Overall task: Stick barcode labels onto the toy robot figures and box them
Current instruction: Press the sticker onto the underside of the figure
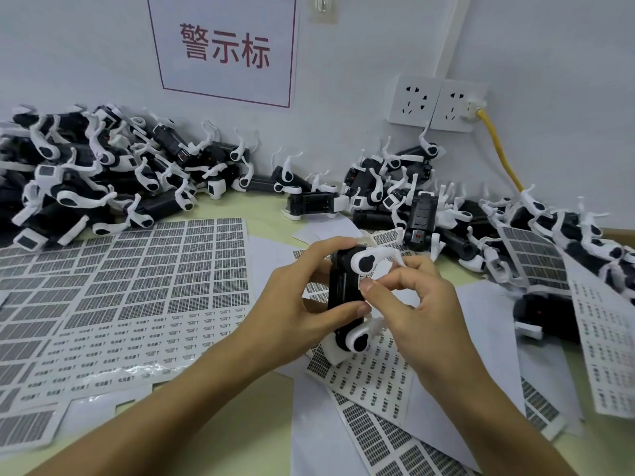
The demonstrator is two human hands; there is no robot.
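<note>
Head view: one toy robot figure [347, 297] is gripped by the left hand [292, 304] while a label is pinched against it by the right hand [415, 297]; piles remain, no box seen.

Illumination is even, cool and diffuse; shadows under the hands are faint. Glare marks the glossy label sheet [147, 367] at lower left. Wide-angle distortion curves the edges, where detail softens.

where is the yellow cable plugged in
In the head view, the yellow cable runs from the white wall socket at upper right, down behind the right-hand pile of black-and-white toy robot figures.
</note>
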